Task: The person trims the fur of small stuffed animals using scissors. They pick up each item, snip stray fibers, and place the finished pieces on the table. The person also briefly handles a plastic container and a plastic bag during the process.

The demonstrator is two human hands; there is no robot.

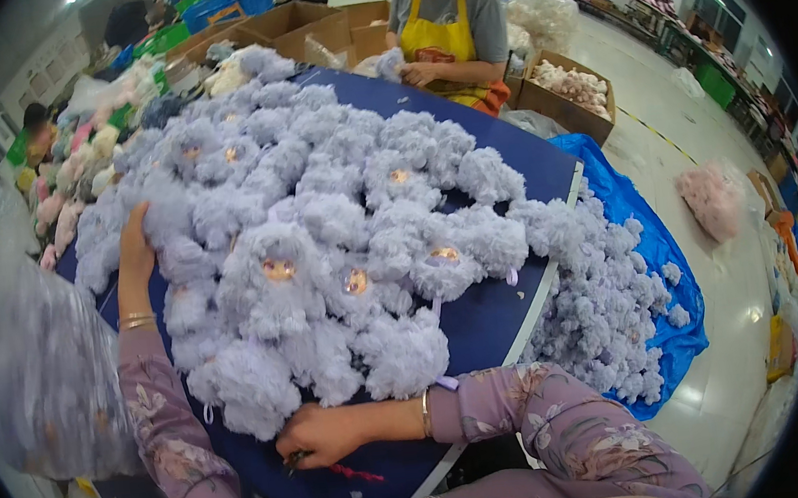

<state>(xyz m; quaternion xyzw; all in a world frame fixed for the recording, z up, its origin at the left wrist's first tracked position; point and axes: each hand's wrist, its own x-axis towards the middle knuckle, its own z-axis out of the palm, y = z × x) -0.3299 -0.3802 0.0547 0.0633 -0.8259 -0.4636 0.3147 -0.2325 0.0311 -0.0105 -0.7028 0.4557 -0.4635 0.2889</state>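
Fluffy lavender plush dolls (276,270), some with small face patches showing, lie heaped across a dark blue table (483,327). At the heap's left edge, my left hand (135,244) rests against the fur of a plush doll (169,221); its fingers are mostly hidden there. My right hand (319,436) is closed low over the table, just below the nearest dolls. Something small and dark pokes out of it, too hidden to name. A red cord (358,474) lies beside that hand.
Many smaller lavender fluffy pieces (596,297) lie on a blue plastic sheet (679,318) beyond the table's right edge. A clear plastic bag (39,351) stands at left. Across the table a person in a yellow apron (436,29) handles a plush piece. Cardboard boxes (568,103) stand behind.
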